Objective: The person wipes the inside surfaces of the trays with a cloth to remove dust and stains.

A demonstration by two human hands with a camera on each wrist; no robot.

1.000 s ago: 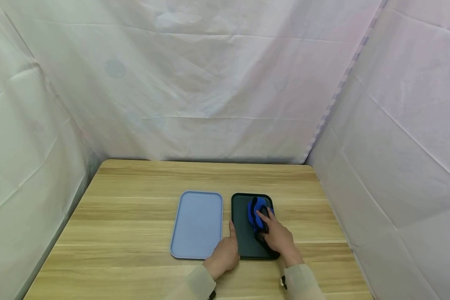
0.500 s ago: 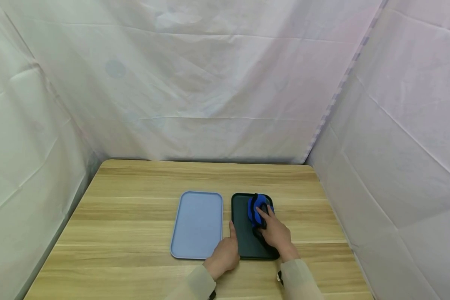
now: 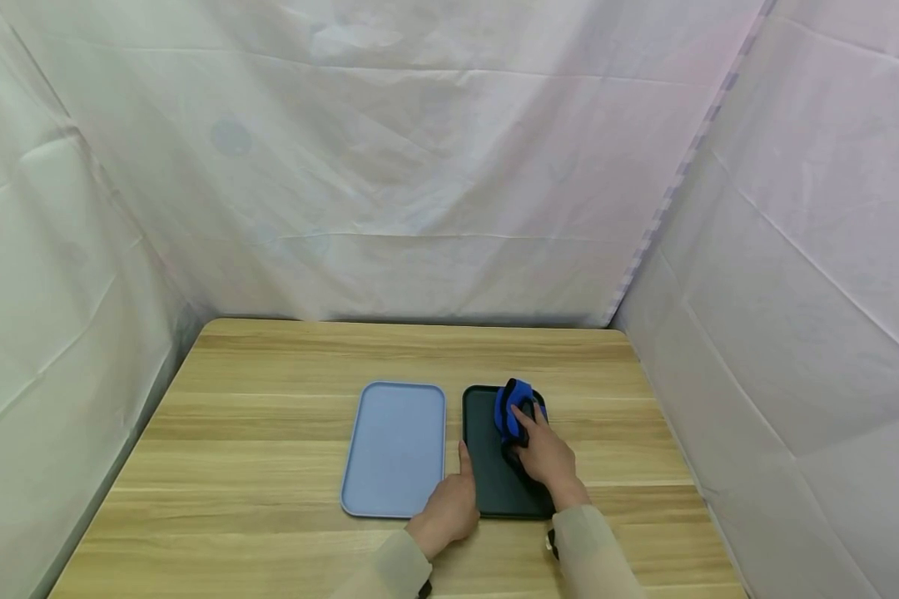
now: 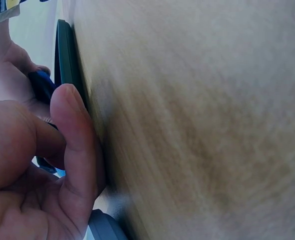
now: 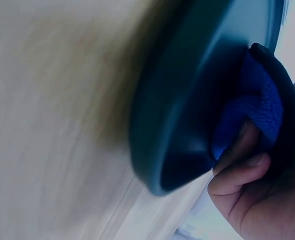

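Note:
A dark green tray (image 3: 497, 491) lies on the table, its inside partly covered by a blue cloth (image 3: 520, 391) with black edging. My right hand (image 3: 548, 462) grips the bunched cloth against the tray's upper right part. In the right wrist view the fingers (image 5: 237, 165) curl into the blue cloth (image 5: 267, 107), over the tray (image 5: 162, 115). My left hand (image 3: 451, 506) holds the tray's near left corner, index finger straight along the left rim and other fingers folded. The left wrist view shows those bent fingers (image 4: 77, 150) close to the table, with the tray's edge (image 4: 67, 55) beyond.
Left of the green tray lies a light blue tray (image 3: 395, 449), its near right corner close to my left wrist. The wooden table (image 3: 232, 433) ends at white sheet walls (image 3: 419, 166) at the back and sides.
My right hand has slid the cloth a little toward the tray's far edge, and the wrist has shifted slightly left. The left hand and both trays stay in place.

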